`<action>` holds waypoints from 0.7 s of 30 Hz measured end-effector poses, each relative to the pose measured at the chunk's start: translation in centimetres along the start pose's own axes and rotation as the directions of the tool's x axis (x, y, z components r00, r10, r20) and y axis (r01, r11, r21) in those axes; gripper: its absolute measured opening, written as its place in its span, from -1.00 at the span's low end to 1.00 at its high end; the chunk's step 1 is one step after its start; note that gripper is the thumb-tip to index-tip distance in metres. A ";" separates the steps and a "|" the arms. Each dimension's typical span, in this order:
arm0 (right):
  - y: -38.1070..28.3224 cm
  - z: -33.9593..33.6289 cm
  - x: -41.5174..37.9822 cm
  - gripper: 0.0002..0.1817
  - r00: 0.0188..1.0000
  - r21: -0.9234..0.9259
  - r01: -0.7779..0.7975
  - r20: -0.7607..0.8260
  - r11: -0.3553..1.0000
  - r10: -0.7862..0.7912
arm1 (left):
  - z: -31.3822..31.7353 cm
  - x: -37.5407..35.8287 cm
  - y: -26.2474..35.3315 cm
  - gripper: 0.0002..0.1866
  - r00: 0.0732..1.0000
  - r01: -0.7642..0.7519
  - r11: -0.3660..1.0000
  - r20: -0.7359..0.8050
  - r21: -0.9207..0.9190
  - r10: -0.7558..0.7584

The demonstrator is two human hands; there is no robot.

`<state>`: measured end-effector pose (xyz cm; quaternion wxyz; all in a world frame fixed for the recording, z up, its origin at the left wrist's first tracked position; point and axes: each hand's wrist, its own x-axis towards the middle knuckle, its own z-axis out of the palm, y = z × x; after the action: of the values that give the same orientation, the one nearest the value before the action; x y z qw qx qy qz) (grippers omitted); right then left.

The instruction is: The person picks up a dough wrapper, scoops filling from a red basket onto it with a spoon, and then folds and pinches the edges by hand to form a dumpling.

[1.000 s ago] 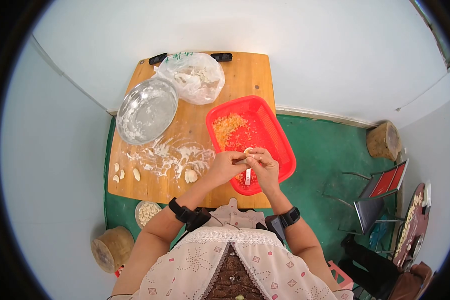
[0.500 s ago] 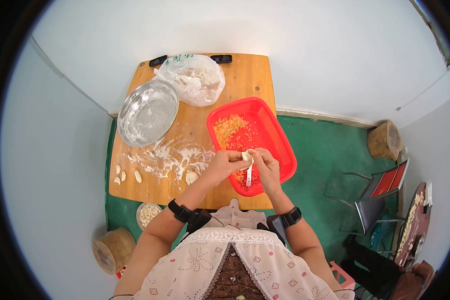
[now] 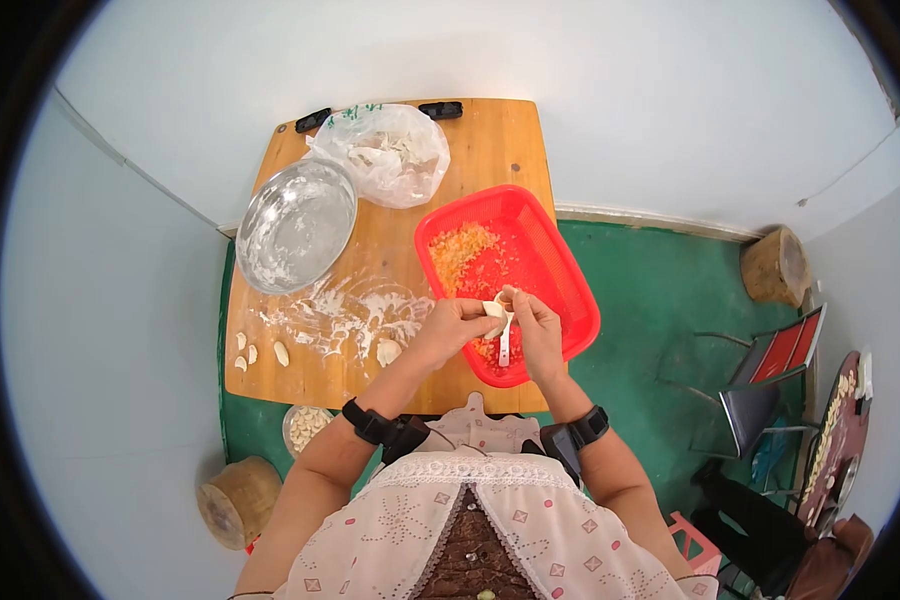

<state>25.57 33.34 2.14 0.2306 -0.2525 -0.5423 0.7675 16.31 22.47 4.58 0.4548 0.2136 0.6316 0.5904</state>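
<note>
White spoon-like handle [image 3: 504, 352] points bodyward, easy reach I guess. Left hand [image 3: 452, 327] has a pale dough piece [image 3: 493, 314] pinched in its grip; right hand [image 3: 541, 340] is at the edge, can't tell if gripping. Both over the red plastic basket [image 3: 572, 288], probably to catch crumbs.

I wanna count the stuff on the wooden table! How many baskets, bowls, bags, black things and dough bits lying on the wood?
Red plastic basket: 1
Round silver metal bowl: 1
Translucent white plastic bag: 1
Small black objects: 2
Pale dough pieces lying on the wood: 5
Total: 10
</note>
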 end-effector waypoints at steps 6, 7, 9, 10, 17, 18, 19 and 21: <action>0.1 -0.8 0.0 -0.67 0.997 -0.323 0.071 0.033 0.944 -0.064 | -0.1 0.2 -0.3 -0.80 1.000 0.020 0.992 -0.012 -0.128 -0.022; 0.3 -0.8 0.1 -0.67 0.996 -0.372 0.084 0.056 0.925 -0.069 | -0.2 0.2 -0.4 -0.80 1.000 0.022 0.992 -0.008 -0.126 -0.023; 0.2 -0.6 0.1 -0.67 0.994 -0.434 0.103 0.080 0.895 -0.076 | -0.2 0.4 -0.7 -0.78 1.000 0.013 0.994 0.009 -0.110 -0.012; -0.3 -0.4 -0.1 -0.67 0.993 -0.449 0.110 0.083 0.887 -0.081 | -0.3 0.4 -0.8 -0.78 1.000 0.008 0.995 0.016 -0.102 -0.006; -0.6 -0.4 -0.4 -0.71 0.987 -0.530 0.148 0.131 0.835 -0.092 | -0.3 -0.1 -0.6 -0.79 0.998 0.015 1.000 0.061 -0.015 -0.014; -0.5 -0.3 -0.4 -0.71 0.986 -0.536 0.159 0.127 0.829 -0.107 | -0.3 -0.1 -0.7 -0.79 0.998 0.020 1.000 0.066 -0.019 -0.019; -0.5 -0.2 -0.4 -0.71 0.985 -0.542 0.171 0.124 0.823 -0.122 | -0.3 -0.1 -0.8 -0.79 0.997 0.025 0.999 0.072 -0.023 -0.024; -0.3 -0.1 -0.4 -0.72 0.981 -0.540 0.192 0.122 0.819 -0.149 | -0.4 0.1 -1.1 -0.80 0.997 0.047 0.999 0.068 0.003 -0.048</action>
<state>26.00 33.30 2.46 0.1957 -0.2296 -0.7682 0.5646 16.26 22.08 3.48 0.4897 0.2188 0.6212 0.5714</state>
